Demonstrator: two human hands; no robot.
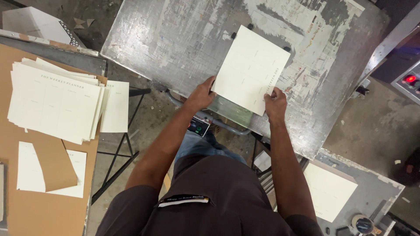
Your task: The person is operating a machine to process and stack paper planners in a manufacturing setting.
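A: Quick pass. Where's the sheet?

B: Cream printed sheet (pixel 251 70) lies flat on the worn metal plate (pixel 175 39), turned at an angle, faint print on it. Its near edge sits between both hands.

A: Left hand?

B: Left hand (pixel 200 95) is at the sheet's near left corner, fingers curled, fingertips touching the edge. Looks like a light pinch on the corner, not a full fist.

A: Right?

B: Right hand (pixel 274 101) is at the near right corner, fingers bent down onto the edge of the sheet, gripping it there. So both hands hold the same sheet, one at each near corner, the rest of the sheet stretching away from the person.

A: Anything else around?

B: Stack of same cream sheets (pixel 54 98) on a brown board (pixel 43 214) far left, well apart from the hands. Another pale sheet (pixel 328 190) on a grey surface lower right. Red lit button (pixel 410 79) on a panel at far right. Roll of tape (pixel 363 223) bottom right.
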